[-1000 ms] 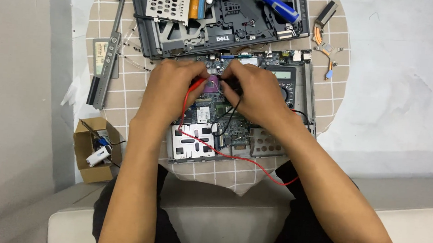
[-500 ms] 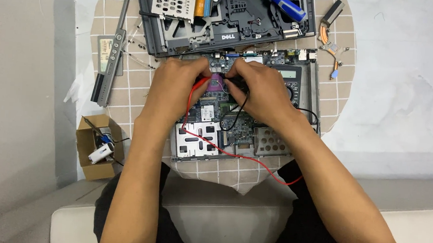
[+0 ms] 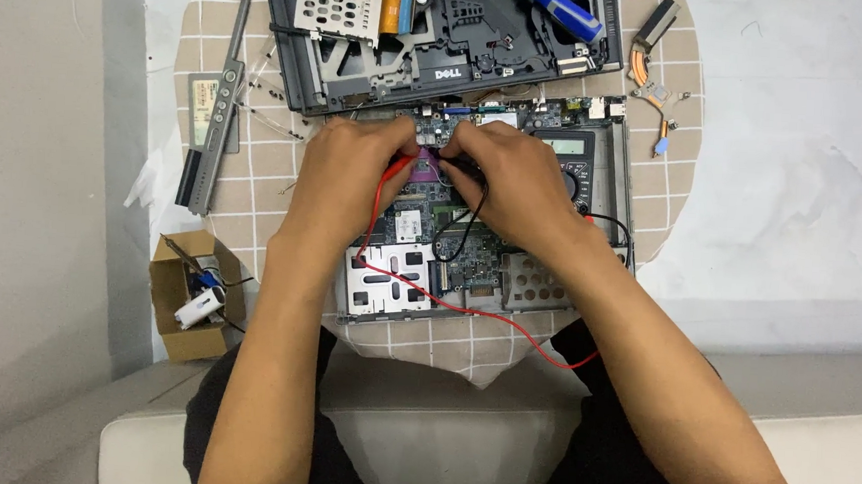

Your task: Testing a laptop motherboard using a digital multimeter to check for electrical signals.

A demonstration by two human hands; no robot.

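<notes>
Hidden: my two hands cover the middle of the motherboard (image 3: pixel 451 248), so I cannot see where either probe tip lands; only a purple patch (image 3: pixel 426 167) of the board shows between them.
Left hand (image 3: pixel 350 172): fingers curled and pinched on the red probe (image 3: pixel 396 167), knuckles up, resting on the board's upper half.
Right hand (image 3: pixel 509 182): fingers closed in a pinch on the black probe (image 3: pixel 456 166), whose shaft is mostly under my fingers.
Leads: the red wire (image 3: pixel 467 312) loops down over the board's near edge toward my lap; the black wire (image 3: pixel 611 228) arcs out past my right wrist.
Multimeter (image 3: pixel 576 161): half hidden behind my right hand, its grey display just showing, lying on the board's right side.
Cut off: the black laptop chassis (image 3: pixel 444 33) runs out of the top edge, with a blue-handled screwdriver (image 3: pixel 563 8) lying in it.
Edges and room: the board sits on a checked cloth mat (image 3: pixel 255 191); it nearly touches the chassis above. Free mat lies to the left, beside a long grey hinge strip (image 3: pixel 209 129).
Materials: perforated metal card cages at the board's near corners; a copper heat pipe (image 3: pixel 651 71) lies at right; a small cardboard box (image 3: pixel 188 297) holds loose bits at left.
</notes>
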